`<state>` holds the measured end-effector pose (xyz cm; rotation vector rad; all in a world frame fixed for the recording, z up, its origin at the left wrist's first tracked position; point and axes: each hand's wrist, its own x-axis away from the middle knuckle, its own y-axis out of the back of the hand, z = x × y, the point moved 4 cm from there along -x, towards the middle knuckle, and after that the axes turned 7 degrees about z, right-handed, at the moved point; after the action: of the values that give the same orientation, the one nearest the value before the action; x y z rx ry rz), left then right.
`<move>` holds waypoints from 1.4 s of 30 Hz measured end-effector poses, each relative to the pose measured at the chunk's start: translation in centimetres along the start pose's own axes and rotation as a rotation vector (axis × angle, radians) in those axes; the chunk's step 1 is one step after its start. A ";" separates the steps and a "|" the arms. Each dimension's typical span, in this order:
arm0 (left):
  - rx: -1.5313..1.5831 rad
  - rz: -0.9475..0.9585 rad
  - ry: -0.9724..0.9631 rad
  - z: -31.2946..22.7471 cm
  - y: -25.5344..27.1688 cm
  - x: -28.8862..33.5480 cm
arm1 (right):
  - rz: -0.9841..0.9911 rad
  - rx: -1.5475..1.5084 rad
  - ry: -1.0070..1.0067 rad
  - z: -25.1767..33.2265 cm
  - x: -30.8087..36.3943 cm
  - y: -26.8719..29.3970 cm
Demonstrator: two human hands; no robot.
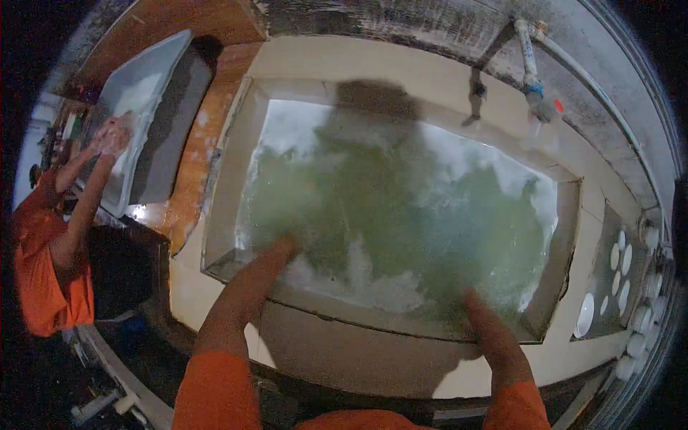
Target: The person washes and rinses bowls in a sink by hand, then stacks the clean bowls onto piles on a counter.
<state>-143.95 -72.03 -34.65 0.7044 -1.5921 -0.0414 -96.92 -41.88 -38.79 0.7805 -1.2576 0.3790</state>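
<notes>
Both my arms reach down into a wide tiled basin (215, 233) of murky greenish water (401, 193), with white foam along its edges. My left hand (288, 246) dips under the surface at the near left side, where only the wrist shows. Under the water at the near right side is my right hand (470, 295), also hidden from the wrist on. The cloudy water covers the fingers of both hands, so I cannot see what they touch or hold.
At left, a co-worker in an orange shirt (46, 265) has both hands (113, 136) at a white plastic tub (175, 64) on a wooden counter (192, 168). A pipe with a tap (534, 87) stands at the back right. Several white dishes (585, 315) lie at the far right.
</notes>
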 end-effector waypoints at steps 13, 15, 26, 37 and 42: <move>0.130 -0.255 -0.198 -7.9 11.4 -9.1 | -0.557 -0.415 0.086 19.8 -2.4 17.2; 0.172 -0.379 -0.124 -5.7 15.4 -9.9 | -0.655 -0.463 0.066 19.1 -0.5 20.6; 0.414 -0.441 0.294 10.7 15.1 -7.9 | -1.111 -0.370 -0.098 6.3 6.1 20.6; 0.216 -1.035 0.517 13.4 16.8 -4.8 | -0.649 -0.007 -0.689 -16.3 1.6 1.1; 0.723 -0.914 0.554 16.4 20.7 -7.2 | -0.353 -0.157 -0.672 -14.9 0.1 -0.2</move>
<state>-167.58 -58.15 -35.08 1.7893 -0.6231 0.0617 -86.35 -31.50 -40.27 1.0134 -1.7036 -0.2972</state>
